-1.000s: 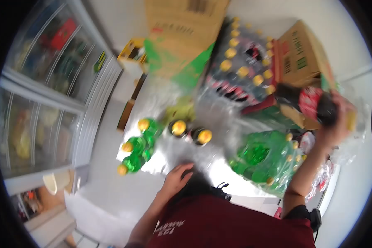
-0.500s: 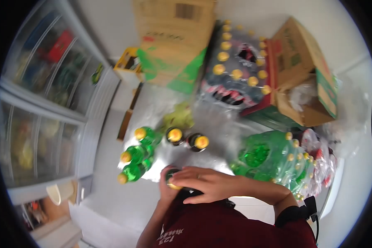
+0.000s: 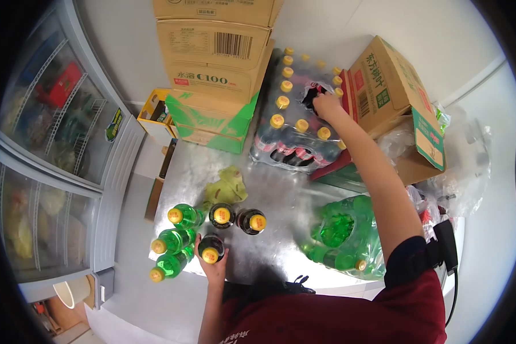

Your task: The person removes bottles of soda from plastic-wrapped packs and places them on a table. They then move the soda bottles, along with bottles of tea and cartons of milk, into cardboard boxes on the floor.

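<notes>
At the far left, a glass-fronted fridge [image 3: 57, 149] is seen beside the desk [image 3: 281, 189]. On the desk, three green bottles [image 3: 172, 241] with yellow caps are lined up, and just right of them a dark bottle [image 3: 211, 249] is grasped from below by the left hand [image 3: 214, 265]. Two more dark bottles [image 3: 236, 218] stand just behind it. Stacked cartons [image 3: 215, 63] are set along the wall. Farther right, the right hand [image 3: 325, 106] is closed on a bottle inside the torn shrink-wrapped pack [image 3: 298, 123]. A wrapped pack of green bottles [image 3: 344, 238] lies near the desk's edge, and an open carton [image 3: 398, 109] is tilted at the right.
</notes>
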The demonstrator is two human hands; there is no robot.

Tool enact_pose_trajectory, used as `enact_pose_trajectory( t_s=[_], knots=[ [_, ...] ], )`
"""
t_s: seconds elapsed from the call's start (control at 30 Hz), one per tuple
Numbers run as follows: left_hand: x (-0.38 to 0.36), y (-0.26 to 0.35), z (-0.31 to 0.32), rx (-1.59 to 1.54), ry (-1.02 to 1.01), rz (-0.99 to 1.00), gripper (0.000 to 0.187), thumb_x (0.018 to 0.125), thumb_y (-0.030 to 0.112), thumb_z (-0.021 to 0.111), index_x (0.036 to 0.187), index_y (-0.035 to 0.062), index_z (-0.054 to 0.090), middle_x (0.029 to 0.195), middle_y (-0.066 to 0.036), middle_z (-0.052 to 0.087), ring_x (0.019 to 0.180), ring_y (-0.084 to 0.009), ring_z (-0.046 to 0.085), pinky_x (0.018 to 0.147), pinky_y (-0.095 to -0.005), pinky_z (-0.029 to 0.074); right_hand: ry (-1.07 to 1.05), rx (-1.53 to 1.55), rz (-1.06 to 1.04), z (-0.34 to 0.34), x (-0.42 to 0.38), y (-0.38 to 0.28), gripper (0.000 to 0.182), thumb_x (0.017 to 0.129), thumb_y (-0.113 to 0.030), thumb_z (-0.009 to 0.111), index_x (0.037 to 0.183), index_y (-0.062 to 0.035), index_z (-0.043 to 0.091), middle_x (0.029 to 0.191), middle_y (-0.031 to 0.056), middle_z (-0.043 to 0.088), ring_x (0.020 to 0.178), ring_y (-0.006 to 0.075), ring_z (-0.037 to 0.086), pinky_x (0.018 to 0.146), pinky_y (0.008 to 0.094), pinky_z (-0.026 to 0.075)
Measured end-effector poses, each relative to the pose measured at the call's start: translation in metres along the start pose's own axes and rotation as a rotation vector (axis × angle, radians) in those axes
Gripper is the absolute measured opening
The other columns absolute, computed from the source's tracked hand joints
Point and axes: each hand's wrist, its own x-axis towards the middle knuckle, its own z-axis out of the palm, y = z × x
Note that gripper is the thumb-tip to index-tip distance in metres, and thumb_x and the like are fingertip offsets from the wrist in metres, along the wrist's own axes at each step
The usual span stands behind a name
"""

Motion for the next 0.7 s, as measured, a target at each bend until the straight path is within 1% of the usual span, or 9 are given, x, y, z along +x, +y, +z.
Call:
enact_pose_trajectory(
  t_s=[0.03, 0.17, 0.3, 0.4, 0.5, 0.53, 0.57, 0.63, 0.7],
  knots=[
    [-0.002, -0.002, -0.005, -0.003, -0.035, -0.044, 0.083, 0.057, 0.005, 0.072, 0.124, -0.0004, 0.024, 0.125, -0.016, 0.031, 0.117, -0.0284, 0.03, 0.099, -0.0368, 0.022, -0.223, -0.209, 0.027, -0.004, 0.002, -0.002, 0.024, 0.074, -0.011, 0.05, 0.094, -0.0085, 0.062, 0.098, 0.0127, 0.06, 0.09, 0.0247, 0.058, 0.071, 0.0374, 0.047],
    [-0.02, -0.009, -0.02, 0.087, -0.002, -0.019, 0.079, 0.06, 0.007, 0.071, 0.124, -0.0013, 0.025, 0.124, -0.017, 0.032, 0.117, -0.0286, 0.03, 0.098, -0.0367, 0.023, -0.485, -0.403, 0.087, -0.003, 0.02, -0.013, 0.022, 0.073, -0.018, 0.054, 0.092, -0.0124, 0.064, 0.101, 0.0075, 0.06, 0.092, 0.023, 0.058, 0.071, 0.0365, 0.047],
    [-0.04, 0.011, -0.039, 0.234, -0.022, -0.067, 0.07, 0.064, 0.011, 0.069, 0.121, -0.0019, 0.031, 0.121, -0.018, 0.036, 0.114, -0.0304, 0.033, 0.096, -0.0374, 0.025, -0.464, -0.235, -0.011, 0.004, 0.047, 0.006, 0.025, 0.071, -0.02, 0.056, 0.091, -0.0073, 0.063, 0.096, 0.0106, 0.061, 0.088, 0.0245, 0.059, 0.07, 0.0359, 0.047],
    [-0.052, 0.026, -0.046, 0.254, -0.029, -0.067, 0.058, 0.067, 0.008, 0.065, 0.117, -0.001, 0.036, 0.117, -0.017, 0.041, 0.111, -0.0316, 0.037, 0.094, -0.0378, 0.028, -0.232, 0.148, -0.151, -0.039, 0.026, 0.008, 0.038, 0.066, -0.029, 0.06, 0.089, 0.0021, 0.058, 0.088, 0.0207, 0.059, 0.083, 0.0324, 0.057, 0.069, 0.0357, 0.046],
    [-0.06, 0.029, -0.053, 0.358, -0.133, 0.089, 0.045, 0.067, 0.004, 0.062, 0.108, -0.0001, 0.045, 0.11, -0.015, 0.047, 0.11, -0.0302, 0.04, 0.093, -0.04, 0.03, -0.246, 0.315, -0.087, -0.052, 0.005, 0.022, 0.049, 0.065, -0.036, 0.061, 0.1, -0.0019, 0.056, 0.095, 0.0171, 0.058, 0.09, 0.029, 0.055, 0.074, 0.0374, 0.044],
    [-0.059, 0.034, -0.051, 0.438, -0.154, 0.18, 0.029, 0.068, 0.004, 0.06, 0.096, 0.0008, 0.053, 0.098, -0.015, 0.054, 0.103, -0.0324, 0.045, 0.089, -0.0401, 0.034, -0.057, 0.366, -0.061, -0.066, -0.007, 0.026, 0.048, 0.065, -0.037, 0.061, 0.098, -0.0023, 0.056, 0.093, 0.0174, 0.059, 0.088, 0.0293, 0.056, 0.074, 0.0375, 0.044],
    [-0.057, 0.042, -0.048, 0.44, -0.138, 0.179, 0.029, 0.068, 0.004, 0.06, 0.096, 0.0008, 0.053, 0.098, -0.015, 0.054, 0.103, -0.0324, 0.045, 0.089, -0.0401, 0.034, 0.121, 0.423, -0.036, -0.078, -0.027, 0.026, 0.047, 0.064, -0.039, 0.06, 0.095, -0.0027, 0.057, 0.091, 0.0176, 0.059, 0.086, 0.0296, 0.056, 0.073, 0.0376, 0.044],
    [-0.056, 0.064, -0.042, 0.291, -0.411, 0.145, 0.019, 0.072, 0.006, 0.058, 0.091, 0.0041, 0.055, 0.097, -0.013, 0.054, 0.103, -0.0312, 0.046, 0.087, -0.0389, 0.036, 0.284, 0.592, 0.189, -0.118, -0.059, 0.027, 0.041, 0.065, -0.036, 0.061, 0.089, -0.0039, 0.057, 0.085, 0.0175, 0.059, 0.08, 0.0273, 0.058, 0.069, 0.035, 0.044],
    [-0.05, 0.084, -0.026, 0.222, -0.518, 0.226, 0.017, 0.073, 0.005, 0.058, 0.089, 0.0051, 0.056, 0.093, -0.01, 0.056, 0.094, -0.0269, 0.052, 0.079, -0.0353, 0.042, 0.522, 0.787, 0.27, -0.145, -0.101, 0.026, 0.033, 0.064, -0.029, 0.064, 0.085, -0.0048, 0.055, 0.075, 0.0134, 0.058, 0.073, 0.0198, 0.056, 0.065, 0.0295, 0.044]
  ],
)
